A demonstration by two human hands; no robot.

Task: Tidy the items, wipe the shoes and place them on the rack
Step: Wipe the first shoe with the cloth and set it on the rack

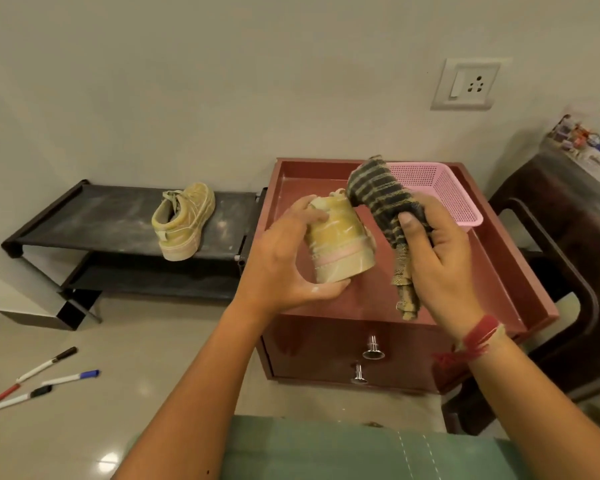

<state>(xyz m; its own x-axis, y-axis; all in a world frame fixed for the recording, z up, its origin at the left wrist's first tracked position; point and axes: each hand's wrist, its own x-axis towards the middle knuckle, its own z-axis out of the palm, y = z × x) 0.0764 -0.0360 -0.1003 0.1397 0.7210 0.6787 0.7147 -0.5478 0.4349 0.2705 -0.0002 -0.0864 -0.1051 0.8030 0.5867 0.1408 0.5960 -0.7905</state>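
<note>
My left hand (284,258) grips a yellowish sneaker (340,244) by its heel, holding it above the red cabinet top (492,271). My right hand (437,251) holds a dark striped cloth (381,192), whose upper end lies against the top of the shoe while its tail hangs below my palm. The matching sneaker (182,225) stands on the top shelf of the low black shoe rack (84,220) to the left.
A pink perforated basket (444,192) sits at the back of the cabinet top. Several markers (45,375) lie on the tiled floor at lower left. A dark wooden piece of furniture (568,271) stands right of the cabinet. A wall socket (466,84) is above.
</note>
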